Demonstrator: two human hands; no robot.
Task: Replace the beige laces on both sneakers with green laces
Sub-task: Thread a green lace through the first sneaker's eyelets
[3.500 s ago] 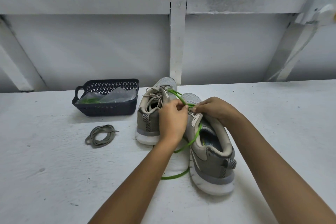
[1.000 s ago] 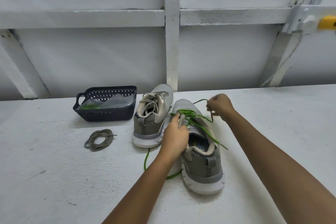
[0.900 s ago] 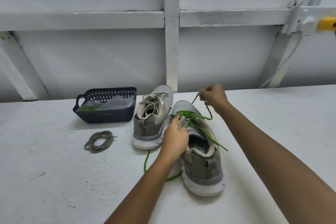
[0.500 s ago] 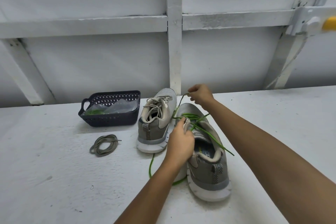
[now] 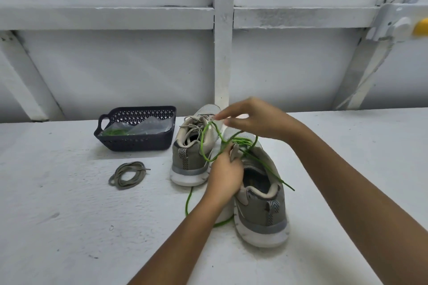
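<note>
While your left hand (image 5: pixel 225 174) grips the near sneaker (image 5: pixel 259 201) by its tongue, your right hand (image 5: pixel 253 120) hovers over the green lace (image 5: pixel 203 143), fingers stretched toward its raised loop (blur hides any pinch); the far sneaker (image 5: pixel 192 159) just beside wears beige laces (image 5: pixel 193 126) on the white table (image 5: pixel 69 215)
</note>
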